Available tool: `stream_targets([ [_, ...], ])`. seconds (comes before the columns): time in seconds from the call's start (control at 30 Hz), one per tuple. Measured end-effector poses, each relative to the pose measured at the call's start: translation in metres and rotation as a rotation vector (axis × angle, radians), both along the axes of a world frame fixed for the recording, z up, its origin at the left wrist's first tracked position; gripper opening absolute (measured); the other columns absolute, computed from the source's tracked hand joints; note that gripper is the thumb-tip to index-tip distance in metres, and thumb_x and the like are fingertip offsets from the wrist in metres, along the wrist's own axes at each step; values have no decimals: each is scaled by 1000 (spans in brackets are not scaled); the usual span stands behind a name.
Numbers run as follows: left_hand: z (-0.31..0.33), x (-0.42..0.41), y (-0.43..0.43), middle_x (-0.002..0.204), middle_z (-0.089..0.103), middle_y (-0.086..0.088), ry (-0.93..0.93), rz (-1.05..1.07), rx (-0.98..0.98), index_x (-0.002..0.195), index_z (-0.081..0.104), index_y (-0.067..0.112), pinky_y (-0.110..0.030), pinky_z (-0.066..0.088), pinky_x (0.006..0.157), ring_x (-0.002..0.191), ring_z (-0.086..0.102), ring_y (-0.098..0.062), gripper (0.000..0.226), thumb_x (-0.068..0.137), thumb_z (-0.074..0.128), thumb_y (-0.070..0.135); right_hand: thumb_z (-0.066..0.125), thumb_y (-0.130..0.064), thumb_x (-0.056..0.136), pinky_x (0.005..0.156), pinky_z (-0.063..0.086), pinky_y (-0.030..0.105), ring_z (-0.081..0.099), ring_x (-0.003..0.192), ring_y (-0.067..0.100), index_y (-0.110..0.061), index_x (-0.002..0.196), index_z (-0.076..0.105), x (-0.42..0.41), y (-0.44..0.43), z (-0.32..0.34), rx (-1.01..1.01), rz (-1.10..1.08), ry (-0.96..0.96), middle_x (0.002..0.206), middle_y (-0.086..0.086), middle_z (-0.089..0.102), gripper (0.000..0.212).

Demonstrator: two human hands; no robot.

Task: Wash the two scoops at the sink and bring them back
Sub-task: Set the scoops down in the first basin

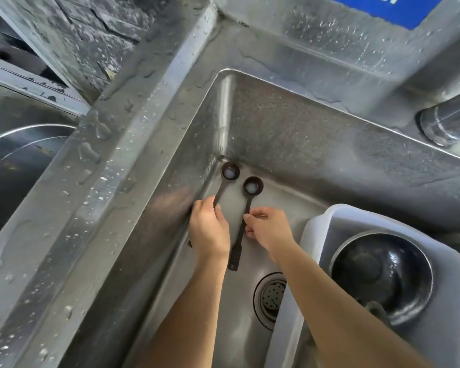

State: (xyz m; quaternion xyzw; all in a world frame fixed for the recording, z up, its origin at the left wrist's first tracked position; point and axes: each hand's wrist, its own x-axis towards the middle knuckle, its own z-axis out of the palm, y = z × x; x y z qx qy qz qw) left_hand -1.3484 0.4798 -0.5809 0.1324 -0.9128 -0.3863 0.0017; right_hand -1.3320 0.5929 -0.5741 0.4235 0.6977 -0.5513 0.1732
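Two dark long-handled scoops are held over the steel sink, bowls up and pointing away from me. My left hand grips the handle of the left scoop, whose bowl holds something whitish. My right hand pinches the handle of the right scoop at mid-length; its flat handle end hangs down between my wrists. That bowl also shows a whitish patch. The two scoops sit side by side, close but apart.
A drain strainer lies in the sink floor below my hands. A white tub at the right holds a steel bowl. A tap base stands at the right rim. The wet steel counter runs along the left.
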Motion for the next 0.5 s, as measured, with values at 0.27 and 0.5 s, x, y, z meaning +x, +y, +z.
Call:
stream_targets([
  [0.27, 0, -1, 11, 95, 72, -23, 1, 28, -59, 110, 71, -5, -45, 49, 75, 89, 63, -43, 22, 89, 65, -2, 74, -20, 91, 82, 64, 36, 73, 74, 18, -25, 81, 67, -14, -7, -9, 75, -27, 56, 77, 3, 74, 12],
  [0.5, -1, -2, 15, 99, 74, -22, -3, 58, -57, 113, 70, -6, -46, 51, 75, 92, 64, -43, 26, 88, 65, -4, 71, -25, 91, 92, 59, 43, 74, 93, 24, -18, 100, 72, -17, -10, -8, 130, -11, 64, 90, 6, 77, 11],
])
